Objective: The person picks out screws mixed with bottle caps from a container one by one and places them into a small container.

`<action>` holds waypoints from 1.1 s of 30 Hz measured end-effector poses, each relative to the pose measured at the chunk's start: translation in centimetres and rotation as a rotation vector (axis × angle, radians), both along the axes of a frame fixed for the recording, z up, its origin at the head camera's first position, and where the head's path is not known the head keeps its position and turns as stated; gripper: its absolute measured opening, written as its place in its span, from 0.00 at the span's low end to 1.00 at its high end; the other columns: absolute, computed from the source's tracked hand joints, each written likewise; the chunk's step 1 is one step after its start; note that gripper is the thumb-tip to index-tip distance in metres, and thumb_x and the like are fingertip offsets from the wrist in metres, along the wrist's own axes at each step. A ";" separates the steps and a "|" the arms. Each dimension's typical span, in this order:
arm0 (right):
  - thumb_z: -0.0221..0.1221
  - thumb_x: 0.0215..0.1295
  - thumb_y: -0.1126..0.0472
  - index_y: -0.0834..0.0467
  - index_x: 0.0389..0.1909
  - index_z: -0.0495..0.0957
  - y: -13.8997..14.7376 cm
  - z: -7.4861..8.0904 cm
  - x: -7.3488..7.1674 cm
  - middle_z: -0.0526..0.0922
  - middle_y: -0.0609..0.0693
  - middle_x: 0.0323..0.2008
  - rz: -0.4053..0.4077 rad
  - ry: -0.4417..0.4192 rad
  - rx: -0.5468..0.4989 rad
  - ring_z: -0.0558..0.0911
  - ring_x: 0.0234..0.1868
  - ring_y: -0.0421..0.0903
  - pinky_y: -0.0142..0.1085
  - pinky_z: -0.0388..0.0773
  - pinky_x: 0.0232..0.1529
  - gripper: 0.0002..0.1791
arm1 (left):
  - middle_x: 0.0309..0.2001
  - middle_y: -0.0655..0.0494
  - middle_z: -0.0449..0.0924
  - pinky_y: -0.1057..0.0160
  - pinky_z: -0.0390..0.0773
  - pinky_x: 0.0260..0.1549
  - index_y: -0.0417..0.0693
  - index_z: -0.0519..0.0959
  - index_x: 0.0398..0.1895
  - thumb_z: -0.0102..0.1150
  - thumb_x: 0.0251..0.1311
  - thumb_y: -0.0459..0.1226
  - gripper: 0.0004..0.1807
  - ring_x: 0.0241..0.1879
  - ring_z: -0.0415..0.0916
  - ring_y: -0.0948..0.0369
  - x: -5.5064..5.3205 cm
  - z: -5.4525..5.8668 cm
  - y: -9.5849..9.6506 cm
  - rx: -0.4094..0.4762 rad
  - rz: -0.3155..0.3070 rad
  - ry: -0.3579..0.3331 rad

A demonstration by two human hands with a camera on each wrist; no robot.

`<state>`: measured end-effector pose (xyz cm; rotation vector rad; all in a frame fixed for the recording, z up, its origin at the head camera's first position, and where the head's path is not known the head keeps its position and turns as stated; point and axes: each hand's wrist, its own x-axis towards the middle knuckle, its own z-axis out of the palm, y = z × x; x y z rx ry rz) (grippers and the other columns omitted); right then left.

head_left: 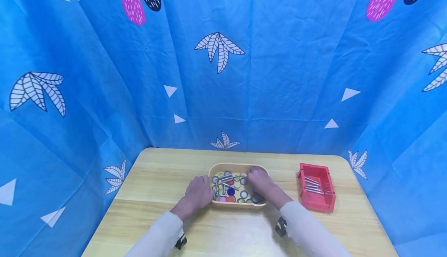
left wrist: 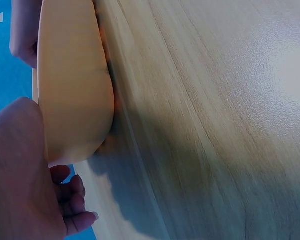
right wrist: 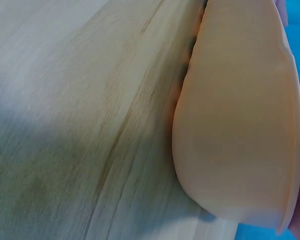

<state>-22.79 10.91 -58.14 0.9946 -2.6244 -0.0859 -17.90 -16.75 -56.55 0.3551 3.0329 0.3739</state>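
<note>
A shallow beige plastic tray with rounded corners stands on the table, holding several metal bolts and many coloured bottle caps. My left hand grips the tray's left end; in the left wrist view its thumb lies over the rim and its fingers curl outside the wall. My right hand reaches over the right side, down among the contents near the far right corner. A bolt end shows just left of its fingers. Its fingertips are hidden, and the right wrist view shows mainly the tray's outer wall.
To the right stands a red open bin with several bolts lying in it. The light wooden table has rounded far corners. A blue patterned curtain encloses its back and sides.
</note>
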 end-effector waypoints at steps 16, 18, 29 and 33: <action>0.62 0.50 0.75 0.59 0.28 0.83 0.0 0.1 0.1 0.83 0.51 0.26 0.007 -0.014 0.000 0.79 0.27 0.46 0.37 0.80 0.31 0.08 | 0.32 0.49 0.70 0.55 0.70 0.34 0.35 0.73 0.43 0.52 0.60 0.43 0.18 0.32 0.66 0.54 0.3 0.0 0.1 -0.006 0.009 -0.010; 0.61 0.50 0.75 0.59 0.28 0.83 0.0 0.1 0.0 0.83 0.51 0.26 0.016 0.006 0.002 0.79 0.27 0.46 0.37 0.80 0.31 0.09 | 0.32 0.49 0.70 0.55 0.70 0.33 0.35 0.73 0.44 0.52 0.61 0.43 0.19 0.32 0.66 0.54 0.3 0.1 0.1 -0.005 0.011 -0.016; 0.62 0.52 0.74 0.62 0.30 0.82 0.3 0.0 0.3 0.81 0.53 0.28 0.056 0.101 0.010 0.80 0.32 0.49 0.40 0.82 0.41 0.06 | 0.32 0.49 0.70 0.56 0.70 0.34 0.34 0.73 0.46 0.54 0.63 0.43 0.19 0.32 0.65 0.55 0.4 0.6 0.3 -0.024 0.022 -0.051; 0.60 0.56 0.73 0.62 0.32 0.82 0.4 0.3 0.6 0.81 0.53 0.30 0.069 0.118 0.004 0.80 0.34 0.49 0.40 0.82 0.43 0.05 | 0.32 0.49 0.70 0.55 0.70 0.33 0.34 0.73 0.46 0.54 0.64 0.43 0.19 0.32 0.66 0.54 0.4 0.7 0.3 -0.025 0.021 -0.042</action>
